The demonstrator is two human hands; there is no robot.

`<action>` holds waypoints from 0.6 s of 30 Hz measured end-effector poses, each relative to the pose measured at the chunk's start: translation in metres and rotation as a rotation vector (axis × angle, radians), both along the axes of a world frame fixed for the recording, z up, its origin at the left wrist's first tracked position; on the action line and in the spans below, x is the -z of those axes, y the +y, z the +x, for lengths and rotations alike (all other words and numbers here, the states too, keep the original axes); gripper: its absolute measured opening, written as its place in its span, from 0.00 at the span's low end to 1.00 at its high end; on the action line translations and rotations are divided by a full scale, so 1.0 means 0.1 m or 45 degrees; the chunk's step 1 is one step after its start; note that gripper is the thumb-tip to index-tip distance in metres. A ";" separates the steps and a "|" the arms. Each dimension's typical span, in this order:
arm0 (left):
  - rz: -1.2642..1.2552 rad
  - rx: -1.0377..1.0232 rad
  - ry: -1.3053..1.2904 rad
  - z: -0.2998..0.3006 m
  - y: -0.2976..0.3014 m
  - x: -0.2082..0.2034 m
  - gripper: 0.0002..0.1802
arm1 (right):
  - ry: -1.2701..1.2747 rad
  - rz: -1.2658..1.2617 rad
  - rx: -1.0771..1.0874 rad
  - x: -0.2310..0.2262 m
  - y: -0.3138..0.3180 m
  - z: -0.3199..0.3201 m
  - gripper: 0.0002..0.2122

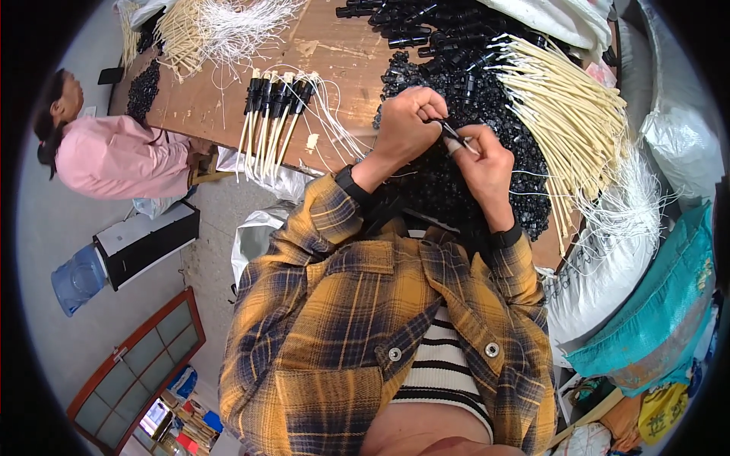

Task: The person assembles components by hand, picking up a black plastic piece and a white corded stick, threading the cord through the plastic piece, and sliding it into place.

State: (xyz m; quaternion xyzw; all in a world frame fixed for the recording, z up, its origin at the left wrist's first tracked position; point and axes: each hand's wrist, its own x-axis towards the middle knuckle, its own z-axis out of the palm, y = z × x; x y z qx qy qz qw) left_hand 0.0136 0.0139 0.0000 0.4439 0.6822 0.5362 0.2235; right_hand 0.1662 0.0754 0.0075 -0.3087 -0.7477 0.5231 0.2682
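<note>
My left hand (411, 124) and my right hand (484, 165) meet over the pile, fingers pinched together. Between their fingertips is a thin black plastic piece (452, 132); its exact kind is hard to make out. Below both hands spreads a heap of small black plastic parts (430, 167). To the left lie several assembled pieces (271, 99), black tubes on cream rods, with white strings trailing from them. On the right, a big bundle of cream rods (566, 121) with white ends lies beside the heap.
Larger black tubular fittings (437, 34) are piled at the far side of the brown table (334, 53). More cream rods (182, 38) with white strings lie far left. White sacks (608, 273) and a teal sack (654, 304) stand right. A person in pink (122, 156) sits left.
</note>
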 end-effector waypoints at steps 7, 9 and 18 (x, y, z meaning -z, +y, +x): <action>0.312 0.347 0.534 -0.08 0.06 -0.25 0.23 | 0.010 -0.703 0.015 0.00 0.21 0.12 0.06; 0.276 0.442 0.549 -0.13 0.04 -0.11 0.28 | 0.076 -0.727 -0.010 -0.17 0.22 0.15 0.06; -0.151 0.677 0.520 -0.19 0.07 -0.01 0.20 | -0.262 0.797 -0.092 -0.17 0.19 0.28 0.09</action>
